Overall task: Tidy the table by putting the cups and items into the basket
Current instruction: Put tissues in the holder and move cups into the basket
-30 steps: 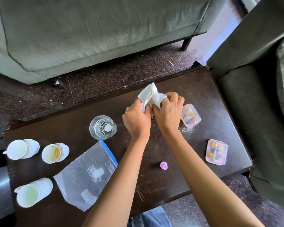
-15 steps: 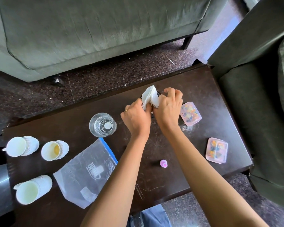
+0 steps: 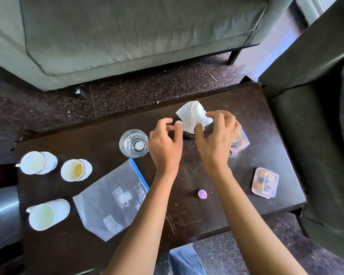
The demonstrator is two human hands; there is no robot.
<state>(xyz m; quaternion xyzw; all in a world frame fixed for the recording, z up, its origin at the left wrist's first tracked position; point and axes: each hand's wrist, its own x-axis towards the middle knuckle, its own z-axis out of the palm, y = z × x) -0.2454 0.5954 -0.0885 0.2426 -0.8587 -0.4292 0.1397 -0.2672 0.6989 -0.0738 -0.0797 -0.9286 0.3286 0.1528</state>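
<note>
**Hands at the tissue, far edge of the table**

The white tissue (image 3: 194, 116) stands bunched in a small dark object (image 3: 188, 134) near the far edge of the dark table (image 3: 197, 213). The dark object is mostly hidden; its kind cannot be told.

Right hand (image 3: 216, 139): fingers curled, fingertips touching the tissue's right side. A firm pinch cannot be confirmed. Left hand (image 3: 166, 144): fingers loosely curled and released, grasping nothing, just beside the tissue.

Items on the table:
- Clear glass (image 3: 134, 143), upright, just left of the left hand.
- Three white cups at the left end: far cup (image 3: 36, 162), stained cup (image 3: 75, 170) beside it, near cup (image 3: 47, 214) lying tilted.
- Clear zip bag (image 3: 112, 199), flat, between the cups and the left forearm.
- Small pink cap (image 3: 202, 194), between the forearms.
- Pink box (image 3: 265, 182), near the right end.
- Second pink box (image 3: 240, 141), partly hidden behind the right hand.

No basket can be identified with certainty.
</note>
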